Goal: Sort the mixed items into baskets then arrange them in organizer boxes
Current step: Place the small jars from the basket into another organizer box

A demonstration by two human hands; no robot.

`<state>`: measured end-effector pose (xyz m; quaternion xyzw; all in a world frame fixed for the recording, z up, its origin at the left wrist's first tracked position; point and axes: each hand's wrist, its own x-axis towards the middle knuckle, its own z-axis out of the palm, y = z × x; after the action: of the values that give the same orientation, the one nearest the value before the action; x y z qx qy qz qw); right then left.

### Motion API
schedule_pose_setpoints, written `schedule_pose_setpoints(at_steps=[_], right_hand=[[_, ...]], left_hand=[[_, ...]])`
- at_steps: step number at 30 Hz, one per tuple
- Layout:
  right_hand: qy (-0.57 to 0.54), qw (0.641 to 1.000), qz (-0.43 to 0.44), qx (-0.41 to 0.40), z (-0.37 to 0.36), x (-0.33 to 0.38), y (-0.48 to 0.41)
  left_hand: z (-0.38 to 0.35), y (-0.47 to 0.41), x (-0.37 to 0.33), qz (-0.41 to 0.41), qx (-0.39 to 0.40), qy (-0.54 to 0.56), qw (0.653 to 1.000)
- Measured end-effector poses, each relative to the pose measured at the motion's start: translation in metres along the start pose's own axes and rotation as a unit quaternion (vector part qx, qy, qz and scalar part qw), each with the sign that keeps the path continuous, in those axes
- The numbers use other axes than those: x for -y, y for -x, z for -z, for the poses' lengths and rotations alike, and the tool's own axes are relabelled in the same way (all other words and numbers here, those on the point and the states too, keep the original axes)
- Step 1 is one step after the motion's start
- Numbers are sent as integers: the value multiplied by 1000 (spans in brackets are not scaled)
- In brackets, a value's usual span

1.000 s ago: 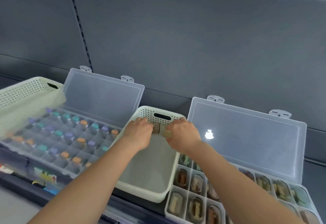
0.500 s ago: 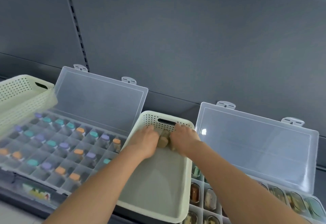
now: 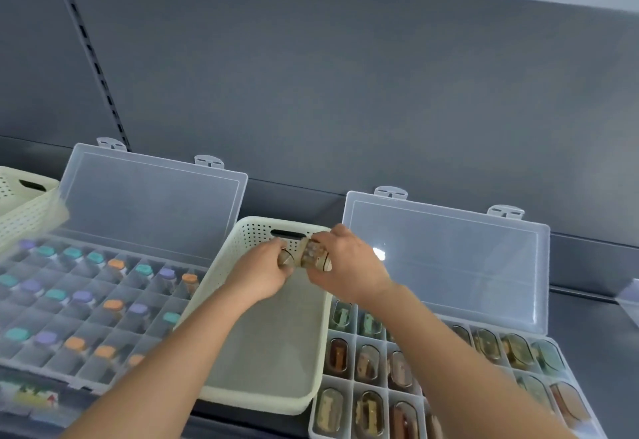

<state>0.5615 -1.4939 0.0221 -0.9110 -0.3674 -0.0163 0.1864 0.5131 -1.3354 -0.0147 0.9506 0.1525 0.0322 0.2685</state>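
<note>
A cream perforated basket (image 3: 262, 393) lies between two open clear organizer boxes. Above its far end, my left hand (image 3: 261, 274) grips one small tan oval item (image 3: 286, 259). My right hand (image 3: 347, 267) grips another small clear-and-tan item (image 3: 313, 256) just beside it. The two items nearly touch. The left organizer box (image 3: 41, 359) holds several small bottles with teal, purple and orange caps. The right organizer box (image 3: 345, 380) holds several oval clear cases in its cells.
Both box lids (image 3: 152, 203) stand up against the grey shelf back wall (image 3: 311, 93). A second cream basket (image 3: 24, 207) is at the far left edge. A clear edge of another lid (image 3: 629, 297) shows at the far right.
The hands rose from the basket's floor near its far wall, each with a small item. The right hand's item now shows between the hands. The view shifted a little to the right.
</note>
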Motion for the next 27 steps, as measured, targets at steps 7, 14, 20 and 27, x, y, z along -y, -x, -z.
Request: schedule_pose_setpoints(at_steps=[7, 14, 20, 27], right_hand=[[-145, 980, -47, -130, 39, -28, 65], [-231, 950, -103, -184, 68, -67, 151], [-262, 935, -163, -173, 78, -100, 214], [-196, 953, -157, -169, 97, -138, 268]], left_hand=[[1, 36, -65, -5, -16, 267, 964], [-23, 91, -133, -34, 24, 420, 907], [-61, 136, -175, -38, 70, 460, 884], [-101, 172, -214, -31, 226, 485, 844]])
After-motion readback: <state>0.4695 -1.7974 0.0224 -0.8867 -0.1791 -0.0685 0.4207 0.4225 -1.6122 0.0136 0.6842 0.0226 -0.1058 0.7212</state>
